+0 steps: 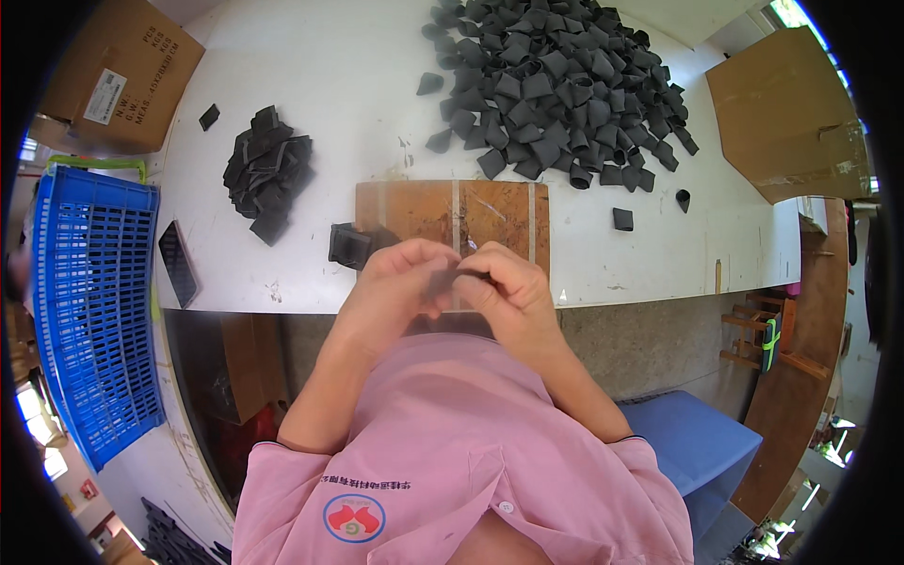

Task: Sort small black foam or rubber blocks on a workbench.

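Note:
My left hand (pixel 395 282) and my right hand (pixel 508 287) meet just below the table's front edge, both pinching one small black foam piece (pixel 444 280) between the fingertips. Most of that piece is hidden by my fingers. Behind my hands a brown board (pixel 452 215) lies on the white table (pixel 330 75). A small black square frame (pixel 349 246) sits at the board's left edge, close to my left hand. A big heap of loose black pieces (pixel 556 85) covers the far right of the table. A smaller stack of flat black pieces (pixel 266 169) lies at the left.
A blue slatted crate (pixel 89 301) stands left of the table, with a cardboard box (pixel 118 75) behind it. A black grid plate (pixel 177 262) lies near the table's left edge. Cardboard sheet (pixel 786 113) at right; blue stool (pixel 697 443) and wooden bench (pixel 800 358) lower right.

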### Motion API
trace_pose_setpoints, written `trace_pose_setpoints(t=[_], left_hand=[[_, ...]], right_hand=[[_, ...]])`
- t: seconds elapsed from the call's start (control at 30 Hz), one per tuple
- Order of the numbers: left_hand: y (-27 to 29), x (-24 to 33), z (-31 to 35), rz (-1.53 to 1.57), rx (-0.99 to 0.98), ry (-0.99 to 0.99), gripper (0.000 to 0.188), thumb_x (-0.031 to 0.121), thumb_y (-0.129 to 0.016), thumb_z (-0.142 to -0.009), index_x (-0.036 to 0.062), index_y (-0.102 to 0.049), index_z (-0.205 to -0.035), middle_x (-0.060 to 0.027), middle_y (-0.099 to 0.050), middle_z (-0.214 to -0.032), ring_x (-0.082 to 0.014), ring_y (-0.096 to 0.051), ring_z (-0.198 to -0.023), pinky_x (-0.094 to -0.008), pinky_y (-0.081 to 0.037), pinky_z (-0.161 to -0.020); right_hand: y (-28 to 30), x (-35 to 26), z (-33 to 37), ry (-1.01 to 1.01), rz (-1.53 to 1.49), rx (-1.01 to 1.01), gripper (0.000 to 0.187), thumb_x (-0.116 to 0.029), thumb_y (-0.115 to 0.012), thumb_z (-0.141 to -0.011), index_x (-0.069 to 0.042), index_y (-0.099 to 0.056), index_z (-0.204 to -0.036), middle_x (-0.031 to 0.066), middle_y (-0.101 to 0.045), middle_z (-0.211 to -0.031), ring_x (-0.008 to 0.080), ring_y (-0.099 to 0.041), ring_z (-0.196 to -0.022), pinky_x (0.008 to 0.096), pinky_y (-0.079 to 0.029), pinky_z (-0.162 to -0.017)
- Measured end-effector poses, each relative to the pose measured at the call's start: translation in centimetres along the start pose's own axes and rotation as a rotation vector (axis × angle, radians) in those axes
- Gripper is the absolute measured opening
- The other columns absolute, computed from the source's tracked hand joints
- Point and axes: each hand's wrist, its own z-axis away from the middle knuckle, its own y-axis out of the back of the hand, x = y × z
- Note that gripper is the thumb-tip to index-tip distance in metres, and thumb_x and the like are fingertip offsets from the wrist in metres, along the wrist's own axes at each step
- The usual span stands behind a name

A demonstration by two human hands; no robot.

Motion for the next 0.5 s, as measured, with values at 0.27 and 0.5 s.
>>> trace_pose_setpoints(t=[0.27,0.5], left_hand=[[-1.4,1.2,1.5,-0.147,0.065,-0.188,0.014,0.01,-0.06,-0.077,0.0015,-0.06,-0.088,-0.0035,-0.06,-0.077,-0.009,-0.054,-0.069,-0.0212,-0.041,-0.061],[-1.7,1.7,2.0,-0.245,0.122,-0.153,0.01,0.005,-0.062,-0.071,-0.0001,-0.062,-0.079,-0.0035,-0.06,-0.07,-0.0082,-0.054,-0.063,-0.0199,-0.04,-0.056]], right_hand=[[1.9,-0.6,0.0,-0.185,-0.257,-0.062,0.017,-0.014,-0.057,-0.083,-0.001,-0.055,-0.073,-0.0026,-0.042,-0.06,0.005,-0.035,-0.051,0.0197,-0.028,-0.047],[1.9,-0.4,-0.1,-0.257,-0.246,-0.105,0.015,-0.014,-0.057,-0.082,-0.001,-0.056,-0.074,-0.0033,-0.044,-0.061,0.0044,-0.036,-0.053,0.0195,-0.029,-0.047]])
